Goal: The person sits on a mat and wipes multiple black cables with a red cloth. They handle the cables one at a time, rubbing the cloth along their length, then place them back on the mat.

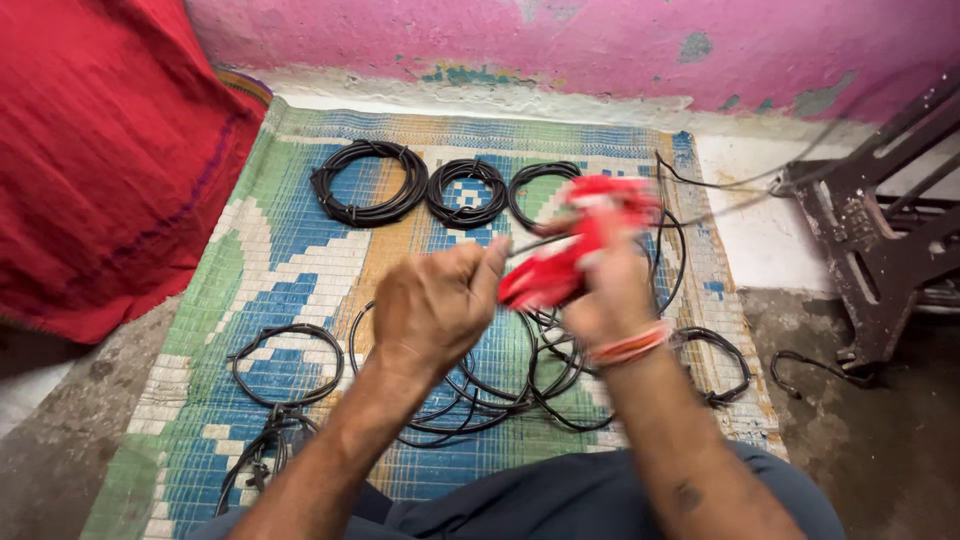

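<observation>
left hand [432, 303] pinching a thin black wire [530, 243] | right hand [600, 285] gripping blurred red tool [570, 250], probably cutters | over woven mat [300, 250]

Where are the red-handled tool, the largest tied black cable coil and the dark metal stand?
red-handled tool [560, 270]: head view, on its red grip.
largest tied black cable coil [330, 200]: head view, left strands.
dark metal stand [880, 250]: head view, angled leg.

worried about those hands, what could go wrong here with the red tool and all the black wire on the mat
1. The right hand is blurred around the red tool, close to the left hand pinching the wire; a slip might nip a finger.
2. Loose black wire loops overlap below the hands and could tangle or snag.
3. A wire trails off the mat toward the dark metal frame and might catch.
</observation>
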